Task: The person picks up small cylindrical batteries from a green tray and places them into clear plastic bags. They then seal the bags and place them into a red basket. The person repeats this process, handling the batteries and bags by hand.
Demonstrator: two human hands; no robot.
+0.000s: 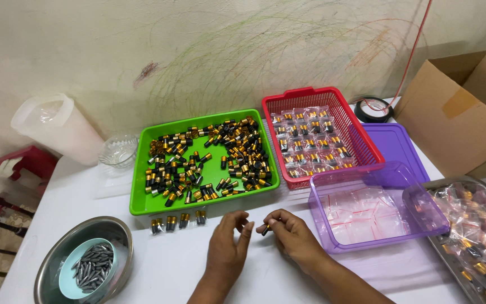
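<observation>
My right hand [291, 233] pinches a small black and gold battery [266, 229] between thumb and fingertips, just above the white table. My left hand [227, 247] hovers beside it, fingers curled and apart, holding nothing. A short row of batteries [178, 220] stands on the table in front of the green tray [142, 194], which holds several loose batteries. The red basket [361, 135] is packed with small clear bags of batteries. A clear purple box [333, 183] with empty zip bags sits to my right.
A steel bowl [52, 259] with a teal dish of grey metal pieces sits at front left. A metal tray [451, 256] of bagged batteries is at right, a cardboard box [462, 112] behind it. A glass bowl [118, 151], plastic jug [57, 129] and tape roll [373, 108] stand near the wall.
</observation>
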